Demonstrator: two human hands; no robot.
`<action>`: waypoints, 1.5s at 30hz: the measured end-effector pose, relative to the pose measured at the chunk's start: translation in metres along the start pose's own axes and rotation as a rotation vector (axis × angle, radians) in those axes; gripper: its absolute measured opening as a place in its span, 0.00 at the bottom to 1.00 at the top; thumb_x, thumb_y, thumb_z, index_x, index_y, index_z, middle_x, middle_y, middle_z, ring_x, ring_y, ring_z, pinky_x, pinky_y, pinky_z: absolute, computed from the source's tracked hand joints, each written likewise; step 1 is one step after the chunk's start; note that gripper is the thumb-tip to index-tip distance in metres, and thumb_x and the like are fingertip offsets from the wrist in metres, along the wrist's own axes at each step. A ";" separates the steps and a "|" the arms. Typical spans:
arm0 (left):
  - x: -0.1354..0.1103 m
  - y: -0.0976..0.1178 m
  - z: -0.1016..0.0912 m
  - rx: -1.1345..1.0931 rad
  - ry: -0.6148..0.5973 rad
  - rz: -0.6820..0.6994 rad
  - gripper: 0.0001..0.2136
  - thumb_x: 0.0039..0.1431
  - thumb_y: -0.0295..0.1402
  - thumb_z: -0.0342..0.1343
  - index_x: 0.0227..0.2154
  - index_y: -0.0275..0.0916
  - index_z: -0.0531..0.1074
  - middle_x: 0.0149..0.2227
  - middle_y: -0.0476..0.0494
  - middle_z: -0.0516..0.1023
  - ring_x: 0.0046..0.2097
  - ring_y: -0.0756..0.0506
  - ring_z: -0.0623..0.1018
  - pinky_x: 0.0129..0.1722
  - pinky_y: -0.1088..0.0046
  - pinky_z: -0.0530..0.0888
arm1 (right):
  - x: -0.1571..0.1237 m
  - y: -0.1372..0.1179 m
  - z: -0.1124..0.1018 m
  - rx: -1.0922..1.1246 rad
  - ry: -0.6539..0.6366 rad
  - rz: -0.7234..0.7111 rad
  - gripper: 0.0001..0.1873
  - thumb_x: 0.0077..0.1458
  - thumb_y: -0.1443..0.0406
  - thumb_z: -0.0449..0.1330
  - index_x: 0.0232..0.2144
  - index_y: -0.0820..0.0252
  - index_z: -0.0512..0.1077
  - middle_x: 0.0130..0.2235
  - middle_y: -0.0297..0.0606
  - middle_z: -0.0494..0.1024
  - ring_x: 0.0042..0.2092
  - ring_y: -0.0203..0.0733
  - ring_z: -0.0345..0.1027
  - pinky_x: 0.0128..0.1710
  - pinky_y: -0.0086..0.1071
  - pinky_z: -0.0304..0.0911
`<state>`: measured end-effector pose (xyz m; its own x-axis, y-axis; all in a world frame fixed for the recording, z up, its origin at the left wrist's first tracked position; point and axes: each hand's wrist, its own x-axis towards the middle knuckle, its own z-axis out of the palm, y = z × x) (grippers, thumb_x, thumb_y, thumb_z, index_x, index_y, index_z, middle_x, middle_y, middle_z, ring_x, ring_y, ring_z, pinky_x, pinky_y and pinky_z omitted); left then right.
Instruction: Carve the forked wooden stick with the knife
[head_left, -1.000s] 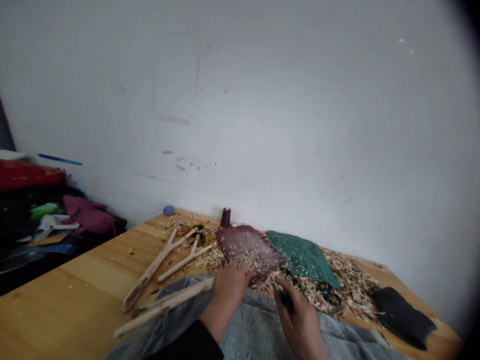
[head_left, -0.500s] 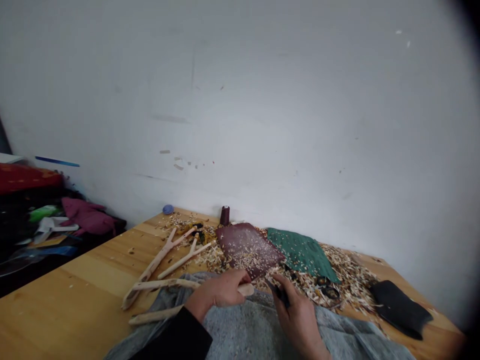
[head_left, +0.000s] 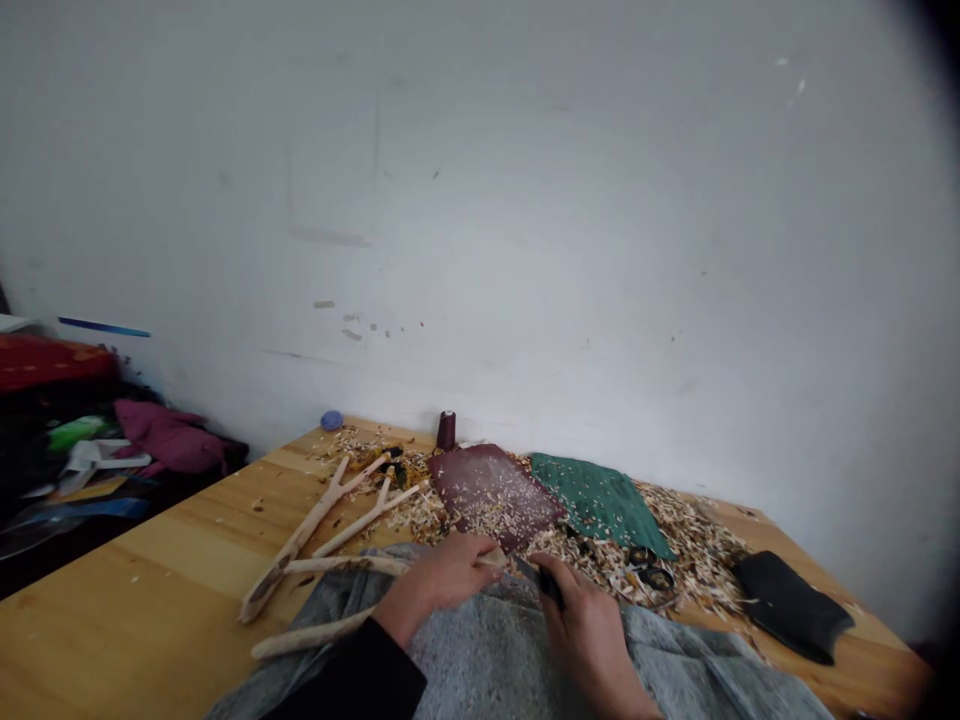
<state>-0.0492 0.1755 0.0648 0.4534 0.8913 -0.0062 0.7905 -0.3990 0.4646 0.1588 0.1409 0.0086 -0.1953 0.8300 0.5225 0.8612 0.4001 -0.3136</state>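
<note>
My left hand (head_left: 448, 575) is closed around a peeled forked stick (head_left: 319, 634). Its two prongs point left over a grey cloth (head_left: 480, 650), and its blunt end sticks out past my fingers. In my right hand (head_left: 592, 625) is a knife with a black handle (head_left: 551, 588). The blade points left, close to the stick's end; whether it touches the wood I cannot tell. Two more forked sticks, a large one (head_left: 304, 530) and a thinner one (head_left: 367, 518), lie on the table to the left.
Wood shavings (head_left: 709, 550) cover much of the wooden table (head_left: 150, 610), around a maroon sheet (head_left: 480, 485) and a green cloth (head_left: 600, 500). A thread spool (head_left: 446, 430) stands by the wall. At the right lies a black curved piece (head_left: 791, 605); at far left, a purple soft toy (head_left: 169, 437).
My right hand has brought the knife left, nearer to the stick's end. My left hand has turned slightly over the stick. The whole view has shifted a little.
</note>
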 end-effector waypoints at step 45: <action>-0.017 0.049 0.007 -0.069 0.083 -0.081 0.11 0.55 0.43 0.54 0.35 0.46 0.77 0.35 0.49 0.82 0.37 0.43 0.79 0.33 0.72 0.67 | 0.003 -0.039 -0.012 -0.284 -0.349 0.292 0.24 0.59 0.77 0.42 0.52 0.59 0.66 0.43 0.46 0.77 0.40 0.46 0.76 0.35 0.34 0.65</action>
<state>-0.0158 0.1391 0.0815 0.3511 0.9360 0.0260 0.7920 -0.3117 0.5250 0.1301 0.1230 0.0316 -0.0314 0.9903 0.1353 0.9866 0.0525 -0.1547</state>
